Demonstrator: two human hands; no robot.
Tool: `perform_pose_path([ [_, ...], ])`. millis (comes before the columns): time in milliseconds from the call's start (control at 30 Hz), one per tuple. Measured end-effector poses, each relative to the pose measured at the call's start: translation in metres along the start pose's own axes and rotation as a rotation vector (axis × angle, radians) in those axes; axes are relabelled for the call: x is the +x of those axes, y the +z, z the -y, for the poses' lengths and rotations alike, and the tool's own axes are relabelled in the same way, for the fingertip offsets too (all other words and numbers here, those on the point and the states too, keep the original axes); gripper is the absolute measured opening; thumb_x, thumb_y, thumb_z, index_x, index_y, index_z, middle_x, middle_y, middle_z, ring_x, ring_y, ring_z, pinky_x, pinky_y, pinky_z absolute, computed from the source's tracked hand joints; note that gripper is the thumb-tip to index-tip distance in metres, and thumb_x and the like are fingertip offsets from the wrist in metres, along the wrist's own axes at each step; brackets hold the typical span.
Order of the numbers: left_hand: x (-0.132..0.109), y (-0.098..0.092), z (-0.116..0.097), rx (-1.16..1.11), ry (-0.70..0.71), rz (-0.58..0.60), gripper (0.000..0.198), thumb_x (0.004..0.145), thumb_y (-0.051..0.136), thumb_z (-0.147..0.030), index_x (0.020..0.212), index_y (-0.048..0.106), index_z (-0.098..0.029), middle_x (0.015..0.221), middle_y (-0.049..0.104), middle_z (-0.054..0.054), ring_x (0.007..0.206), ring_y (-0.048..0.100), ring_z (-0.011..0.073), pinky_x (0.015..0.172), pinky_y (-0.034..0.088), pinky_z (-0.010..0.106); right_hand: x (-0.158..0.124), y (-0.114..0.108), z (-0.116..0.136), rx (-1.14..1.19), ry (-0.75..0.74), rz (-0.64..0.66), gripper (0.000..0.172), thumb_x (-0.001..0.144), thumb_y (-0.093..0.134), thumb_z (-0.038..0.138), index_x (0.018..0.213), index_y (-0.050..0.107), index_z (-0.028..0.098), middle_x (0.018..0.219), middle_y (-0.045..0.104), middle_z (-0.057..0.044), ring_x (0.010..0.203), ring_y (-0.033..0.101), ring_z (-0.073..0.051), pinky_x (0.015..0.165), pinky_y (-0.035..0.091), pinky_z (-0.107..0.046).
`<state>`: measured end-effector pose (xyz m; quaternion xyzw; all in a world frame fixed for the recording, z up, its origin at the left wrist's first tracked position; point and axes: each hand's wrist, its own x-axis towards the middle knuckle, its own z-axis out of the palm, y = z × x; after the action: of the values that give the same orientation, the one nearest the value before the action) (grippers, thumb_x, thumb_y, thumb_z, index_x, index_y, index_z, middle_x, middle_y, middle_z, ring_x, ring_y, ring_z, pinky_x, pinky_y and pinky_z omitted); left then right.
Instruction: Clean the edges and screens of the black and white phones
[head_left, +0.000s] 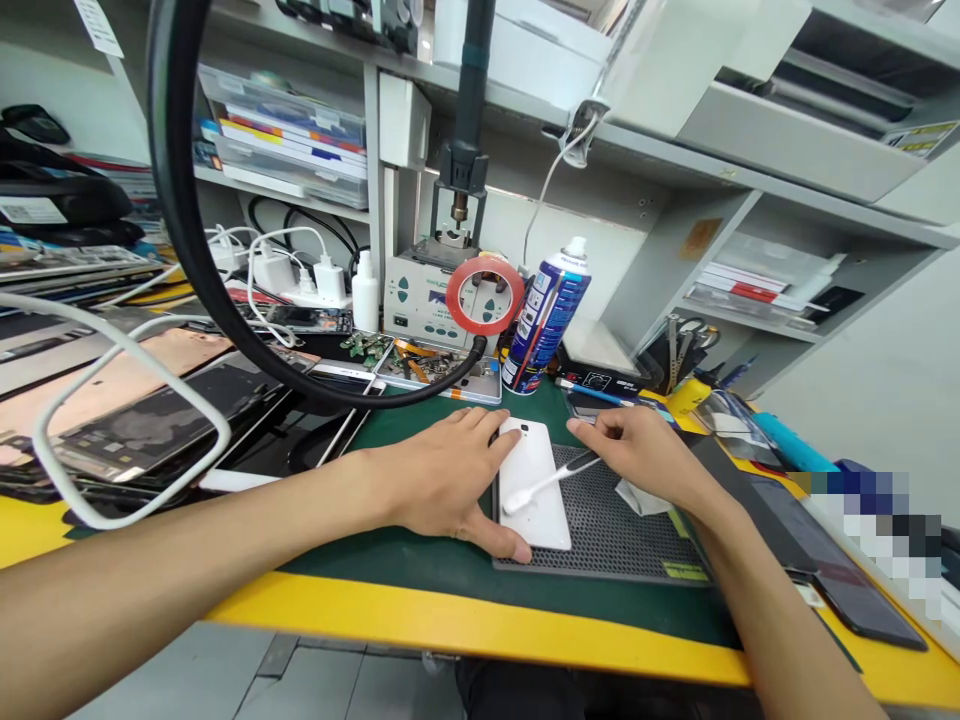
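A white phone [538, 505] lies back up on a dark grey work mat [622, 535] near the bench's front edge. My left hand [442, 478] rests on its left side, fingers curled round its top and bottom corners, holding it down. My right hand [645, 450] pinches the dark handle of a white brush-like tool [541, 485], whose white head lies on the phone's back. A crumpled white wipe [636, 497] sits on the mat under my right hand.
A blue spray can [544, 320], a red tape roll [484, 294], a white bottle [365, 292] and a parts tray [431, 368] stand behind. Stacked phones and screens [142, 420] fill the left. A thick black hose [202, 260] arcs overhead. A dark phone [847, 585] lies right.
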<state>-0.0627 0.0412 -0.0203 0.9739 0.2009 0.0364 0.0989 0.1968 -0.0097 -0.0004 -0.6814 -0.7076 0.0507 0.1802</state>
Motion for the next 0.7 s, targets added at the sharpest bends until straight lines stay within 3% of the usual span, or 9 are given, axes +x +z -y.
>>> perform_pose_path([
  [133,0.0003,0.0003,0.0003,0.001,-0.001,0.001,0.118,0.070,0.037,-0.093,0.154,0.023,-0.011,0.157,0.024,0.021,0.139,0.028,0.0417,0.110,0.025,0.048,0.0001,0.0010,-0.0026,-0.011,-0.054,0.051,0.057,0.091,0.048,0.055,0.050,0.029,0.020,0.049,0.029,0.004,0.051,0.023,-0.011,0.049,0.020,-0.028],
  [333,-0.0001,-0.0014,-0.0002,0.000,-0.009,0.008,0.118,0.069,0.038,-0.093,0.154,0.024,-0.012,0.157,0.026,0.021,0.139,0.027,0.0415,0.109,0.027,0.047,0.0026,0.0033,-0.0079,-0.153,0.057,-0.248,0.055,0.092,0.047,0.058,0.052,0.038,0.020,0.047,0.037,0.002,0.049,0.030,-0.012,0.051,0.021,-0.028],
  [500,-0.0002,-0.0020,-0.0006,0.009,-0.011,0.017,0.118,0.070,0.037,-0.092,0.154,0.022,-0.011,0.157,0.024,0.021,0.139,0.027,0.0415,0.109,0.027,0.046,-0.0005,0.0038,-0.0015,-0.050,-0.062,-0.010,0.055,0.092,0.048,0.052,0.051,0.030,0.020,0.049,0.032,0.004,0.050,0.024,-0.011,0.050,0.019,-0.029],
  [567,-0.0002,-0.0016,-0.0005,0.008,-0.013,0.012,0.118,0.069,0.038,-0.092,0.154,0.023,-0.011,0.157,0.024,0.021,0.139,0.027,0.0417,0.109,0.026,0.046,-0.0002,0.0058,-0.0004,-0.045,-0.077,0.011,0.055,0.093,0.047,0.051,0.052,0.029,0.020,0.048,0.032,0.004,0.050,0.024,-0.011,0.050,0.019,-0.029],
  [700,-0.0002,-0.0016,-0.0007,-0.005,-0.013,0.000,0.117,0.070,0.039,-0.092,0.154,0.025,-0.012,0.157,0.026,0.020,0.139,0.028,0.0414,0.109,0.026,0.047,0.0034,0.0086,-0.0057,-0.165,0.015,-0.217,0.055,0.093,0.046,0.055,0.051,0.036,0.020,0.046,0.039,0.002,0.048,0.030,-0.012,0.051,0.020,-0.028],
])
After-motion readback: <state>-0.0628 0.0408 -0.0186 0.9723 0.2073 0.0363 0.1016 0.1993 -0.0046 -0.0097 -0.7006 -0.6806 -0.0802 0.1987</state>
